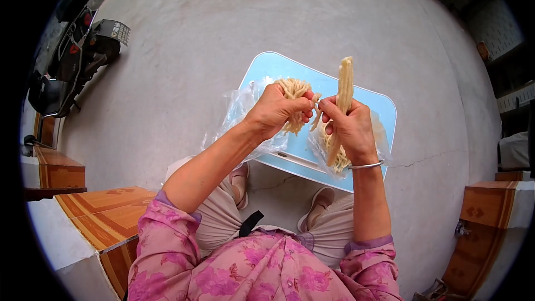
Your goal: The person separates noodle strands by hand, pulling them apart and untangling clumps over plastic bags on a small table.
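Observation:
My left hand (pixel 277 110) is closed around a bundle of pale, thin strips (pixel 294 88) above the light blue table (pixel 320 78). My right hand (pixel 351 125) grips a long pale bar (pixel 345 85) that stands up past the fingers. Between the fingertips of both hands is a small piece of a pale strip (pixel 316 98). Below my right hand, more pale strips (pixel 340 159) lie in a clear plastic bag (pixel 322 153). Another clear plastic bag (pixel 239 112) is beside and under my left hand.
A parked scooter (pixel 75 58) stands at the upper left on the grey floor (pixel 200 39). Brown tiled ledges are at the lower left (pixel 111 212) and lower right (pixel 482 217). My shoes (pixel 317 206) rest on the floor by the table's near edge.

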Demonstrator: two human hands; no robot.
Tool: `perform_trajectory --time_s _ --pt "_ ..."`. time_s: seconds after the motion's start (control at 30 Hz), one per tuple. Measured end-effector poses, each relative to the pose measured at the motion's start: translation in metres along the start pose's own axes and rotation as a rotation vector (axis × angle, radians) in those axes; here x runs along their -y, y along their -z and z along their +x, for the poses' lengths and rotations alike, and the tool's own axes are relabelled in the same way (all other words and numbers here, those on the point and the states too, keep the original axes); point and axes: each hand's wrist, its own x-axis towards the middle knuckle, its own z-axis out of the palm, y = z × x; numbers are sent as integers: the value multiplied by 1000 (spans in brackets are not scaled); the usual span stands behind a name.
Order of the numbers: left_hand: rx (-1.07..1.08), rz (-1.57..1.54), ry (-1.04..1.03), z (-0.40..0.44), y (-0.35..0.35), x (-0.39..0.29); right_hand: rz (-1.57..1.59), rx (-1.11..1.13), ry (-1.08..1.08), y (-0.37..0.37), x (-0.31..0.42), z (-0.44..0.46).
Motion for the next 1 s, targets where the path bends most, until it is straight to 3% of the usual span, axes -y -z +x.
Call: perform_trajectory --time_s 0.17,0.47,0.53,0.57,0.63,0.77,0.83,1.0 --pt "0 -10 19 1 3 -1 222 24 -10 6 -2 4" --pt "89 -44 94 3 12 -3 185 171 -143 20 1 6" --pt "128 -172 151 7 29 -8 550 172 -113 52 7 11" --pt "-12 -148 164 1 22 -24 849 238 -142 79 6 16" --pt "-59 -298 96 6 41 -35 1311 292 -63 127 10 15" --pt "-227 -323 -51 10 62 -35 1511 77 210 200 18 1" --pt "-296 -307 -101 12 60 -33 1230 -47 315 193 22 -2" --pt "-111 -340 -2 13 37 -20 531 -259 230 110 15 12"
